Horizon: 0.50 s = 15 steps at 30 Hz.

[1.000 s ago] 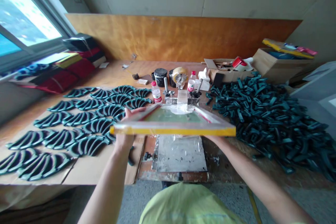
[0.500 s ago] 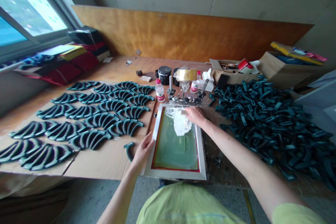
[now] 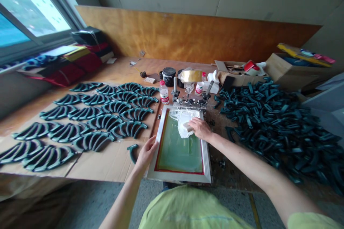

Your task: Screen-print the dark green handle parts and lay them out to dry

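Observation:
A screen-printing frame (image 3: pixel 206 161) with a silver metal border and green mesh (image 3: pixel 178 150) lies flat before me, its far end at a clamp (image 3: pixel 190 103). My left hand (image 3: pixel 147 150) grips its left rail, thumb on top; the fingers beneath are partly hidden. White ink (image 3: pixel 182 118) is smeared over the far part of the mesh. On that ink, my right hand (image 3: pixel 201 128) pinches a small pale squeegee (image 3: pixel 188 126), partly covered by the fingers. Left of the frame, a single dark green curved handle (image 3: pixel 132 153) lies on cardboard.
Fanned rows of dark green curved handles (image 3: pixel 94 141) cover the cardboard at left. A loose heap of them (image 3: pixel 268 125) fills the right side. Behind the clamp stand a bottle (image 3: pixel 163 93), a black tub (image 3: pixel 169 77) and cardboard boxes (image 3: pixel 287 68).
My right hand has come toward me and slightly right over the mesh, bringing the squeegee onto the white ink patch. My left hand stays on the frame's left rail.

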Available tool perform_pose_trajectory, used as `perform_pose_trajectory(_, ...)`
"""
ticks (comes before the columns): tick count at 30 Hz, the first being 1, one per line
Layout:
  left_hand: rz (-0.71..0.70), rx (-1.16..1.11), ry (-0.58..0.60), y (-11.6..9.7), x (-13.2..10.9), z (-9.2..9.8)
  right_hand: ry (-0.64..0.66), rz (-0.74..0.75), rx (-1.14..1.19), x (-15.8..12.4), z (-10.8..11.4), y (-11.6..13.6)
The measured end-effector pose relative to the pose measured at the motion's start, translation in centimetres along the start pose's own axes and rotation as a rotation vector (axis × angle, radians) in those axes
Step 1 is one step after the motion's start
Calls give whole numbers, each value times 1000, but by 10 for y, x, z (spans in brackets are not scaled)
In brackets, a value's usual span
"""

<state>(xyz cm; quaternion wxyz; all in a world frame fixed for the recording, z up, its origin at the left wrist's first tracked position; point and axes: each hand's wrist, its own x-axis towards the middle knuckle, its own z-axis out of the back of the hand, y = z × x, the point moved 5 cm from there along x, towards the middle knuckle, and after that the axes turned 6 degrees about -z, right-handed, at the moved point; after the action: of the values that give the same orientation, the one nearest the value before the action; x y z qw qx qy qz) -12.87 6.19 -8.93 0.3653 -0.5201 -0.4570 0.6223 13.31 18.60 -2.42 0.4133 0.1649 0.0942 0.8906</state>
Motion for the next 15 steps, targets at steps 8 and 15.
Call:
perform_pose_trajectory(8,14,-14,-5,-13,-5,4,-21,-76,8,23,20,-8)
perform_pose_trajectory(15,-138,23,-34,-95,-12,14,-209,-398,-81,63,73,-59)
